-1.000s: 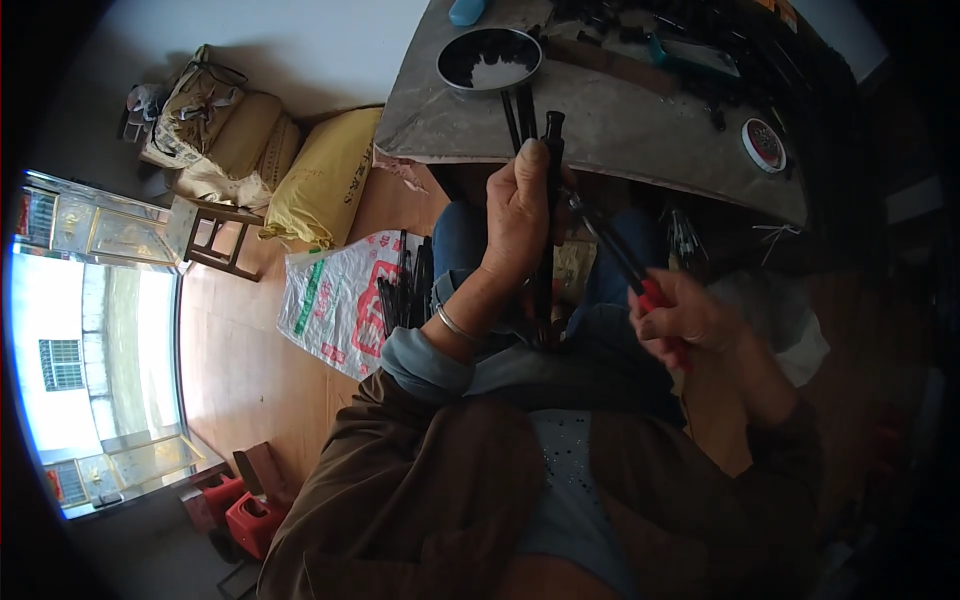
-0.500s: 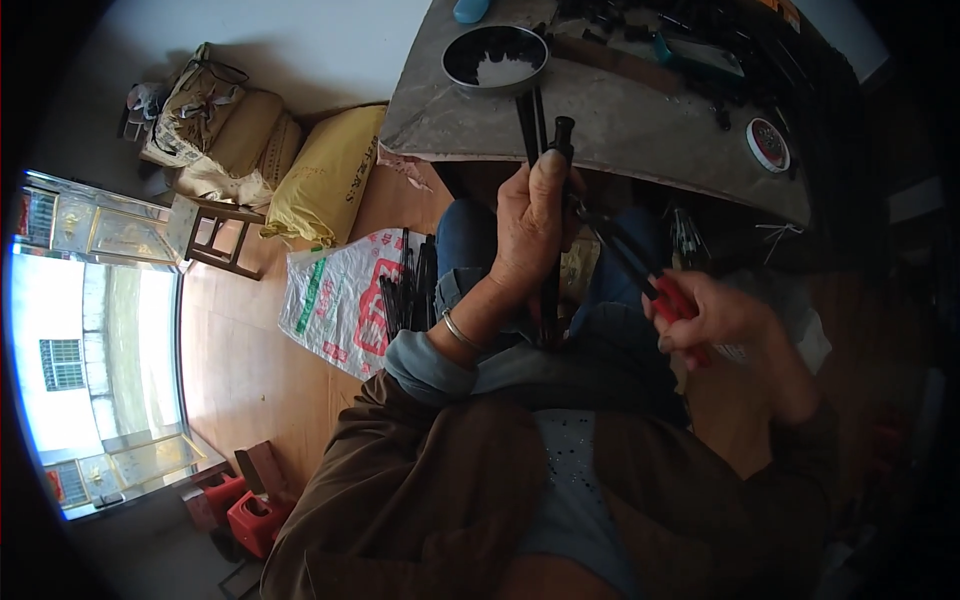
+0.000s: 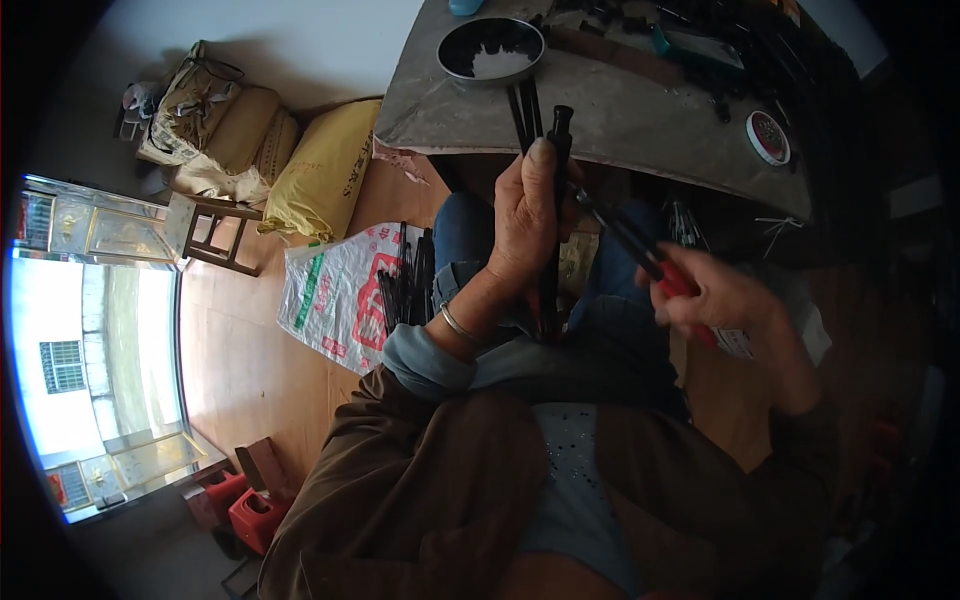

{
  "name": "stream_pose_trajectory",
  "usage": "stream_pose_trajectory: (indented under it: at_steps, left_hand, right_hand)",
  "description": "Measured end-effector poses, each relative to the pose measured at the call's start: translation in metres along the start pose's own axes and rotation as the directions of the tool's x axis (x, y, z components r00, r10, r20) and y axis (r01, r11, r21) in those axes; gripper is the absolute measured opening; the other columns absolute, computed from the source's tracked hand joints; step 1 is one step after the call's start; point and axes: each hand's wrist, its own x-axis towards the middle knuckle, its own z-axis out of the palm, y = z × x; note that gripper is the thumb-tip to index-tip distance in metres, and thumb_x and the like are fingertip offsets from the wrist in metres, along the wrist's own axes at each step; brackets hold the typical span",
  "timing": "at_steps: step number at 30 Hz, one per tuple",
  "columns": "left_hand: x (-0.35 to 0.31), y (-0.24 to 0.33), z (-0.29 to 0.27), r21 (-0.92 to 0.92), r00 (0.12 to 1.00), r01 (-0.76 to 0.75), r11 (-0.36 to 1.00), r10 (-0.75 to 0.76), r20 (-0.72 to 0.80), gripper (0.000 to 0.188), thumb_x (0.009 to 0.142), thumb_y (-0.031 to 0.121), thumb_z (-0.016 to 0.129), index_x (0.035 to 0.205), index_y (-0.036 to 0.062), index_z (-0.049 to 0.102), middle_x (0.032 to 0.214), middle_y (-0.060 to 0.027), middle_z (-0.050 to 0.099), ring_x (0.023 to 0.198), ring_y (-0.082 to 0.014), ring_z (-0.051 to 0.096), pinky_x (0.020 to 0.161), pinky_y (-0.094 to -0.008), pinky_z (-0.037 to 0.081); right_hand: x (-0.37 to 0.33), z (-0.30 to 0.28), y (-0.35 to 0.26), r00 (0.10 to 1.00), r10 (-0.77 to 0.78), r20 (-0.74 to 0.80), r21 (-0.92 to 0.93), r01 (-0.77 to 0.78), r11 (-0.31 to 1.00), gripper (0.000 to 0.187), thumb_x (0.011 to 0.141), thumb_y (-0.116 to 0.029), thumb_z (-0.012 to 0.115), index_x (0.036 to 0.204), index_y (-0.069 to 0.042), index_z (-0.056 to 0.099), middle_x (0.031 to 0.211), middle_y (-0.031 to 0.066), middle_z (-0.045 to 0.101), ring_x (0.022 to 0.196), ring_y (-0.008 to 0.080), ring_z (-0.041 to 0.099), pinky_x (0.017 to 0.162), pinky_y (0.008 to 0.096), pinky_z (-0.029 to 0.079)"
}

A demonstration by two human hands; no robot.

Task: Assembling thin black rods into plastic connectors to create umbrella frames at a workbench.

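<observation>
Our right hand [image 3: 735,300] blurred, its red-handled tool [image 3: 640,250] smeared so we cannot tell the jaws, lower end of the black rod [image 3: 555,200] hidden behind our left hand [image 3: 525,215], dark clutter [image 3: 700,30] on the counter [image 3: 620,120] too dim to name.

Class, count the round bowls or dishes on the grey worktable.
2: a dark round metal bowl at the grey worktable's near-left end, and a small white-rimmed round dish toward its right. Clutter may hide others.

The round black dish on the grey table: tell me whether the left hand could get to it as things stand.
Probably not right away. The left hand is closed around an upright black rod, so it is occupied. The round black dish sits just beyond it on the grey table, with nothing between.
</observation>
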Motion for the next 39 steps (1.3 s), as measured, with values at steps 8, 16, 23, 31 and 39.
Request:
stream_pose_trajectory:
  at_steps: [8, 16, 23, 31, 39]
  left_hand:
    - [0.002, -0.004, 0.000, -0.127, 0.996, 0.037, 0.991, -0.027, 0.080, 0.049, 0.096, 0.050, 0.043, 0.086, 0.0038, 0.055, 0.055, 0.0003, 0.047, 0.040, -0.0065, 0.042, 0.038, -0.0208, 0.030]
    - [-0.006, 0.002, 0.002, -0.078, 0.996, 0.014, 0.997, -0.007, 0.088, 0.046, 0.096, 0.046, 0.047, 0.081, 0.0037, 0.057, 0.053, 0.0003, 0.047, 0.039, -0.0059, 0.041, 0.038, -0.0204, 0.029]
    - [-0.002, 0.001, -0.001, -0.097, 0.997, 0.025, 0.995, -0.017, 0.079, 0.049, 0.097, 0.046, 0.042, 0.081, 0.0026, 0.057, 0.051, 0.0001, 0.047, 0.038, -0.0058, 0.041, 0.038, -0.0209, 0.029]
    - [-0.004, 0.001, 0.003, -0.077, 0.982, -0.002, 0.997, 0.017, 0.190, 0.058, 0.095, 0.056, 0.036, 0.086, 0.0020, 0.055, 0.049, -0.0014, 0.046, 0.037, -0.0083, 0.040, 0.037, -0.0220, 0.030]
    - [0.004, -0.002, -0.011, -0.132, 0.992, 0.020, 0.991, -0.004, 0.123, 0.057, 0.096, 0.053, 0.038, 0.079, 0.0025, 0.056, 0.050, -0.0009, 0.047, 0.038, -0.0072, 0.042, 0.037, -0.0218, 0.030]
  right_hand:
    - [0.002, 0.018, 0.031, 0.985, -0.161, 0.055, 0.520, 0.109, 0.847, 0.043, 0.094, -0.043, 0.050, 0.095, 0.000, 0.052, 0.062, 0.0071, 0.059, 0.043, 0.0134, 0.057, 0.040, 0.0242, 0.047]
    - [-0.008, -0.005, 0.001, 0.966, -0.084, 0.243, 0.331, -0.001, 0.944, 0.020, 0.084, -0.012, 0.058, 0.098, 0.000, 0.049, 0.063, 0.0038, 0.054, 0.046, 0.0096, 0.052, 0.042, 0.0209, 0.043]
    - [-0.013, 0.019, 0.011, 0.991, -0.126, -0.046, 0.351, 0.134, 0.927, 0.040, 0.097, -0.037, 0.047, 0.099, 0.002, 0.057, 0.068, 0.0085, 0.060, 0.049, 0.0114, 0.058, 0.045, 0.0227, 0.047]
    - [0.008, 0.011, 0.057, 0.810, -0.374, 0.452, 0.760, -0.130, 0.637, 0.040, 0.082, -0.037, 0.071, 0.091, -0.003, 0.052, 0.058, 0.0041, 0.056, 0.041, 0.0115, 0.055, 0.038, 0.0218, 0.045]
    - [0.003, 0.024, 0.009, 0.946, -0.183, -0.266, -0.277, 0.107, 0.955, 0.024, 0.092, -0.017, 0.054, 0.109, 0.000, 0.052, 0.068, 0.0020, 0.055, 0.053, 0.0089, 0.052, 0.050, 0.0249, 0.044]
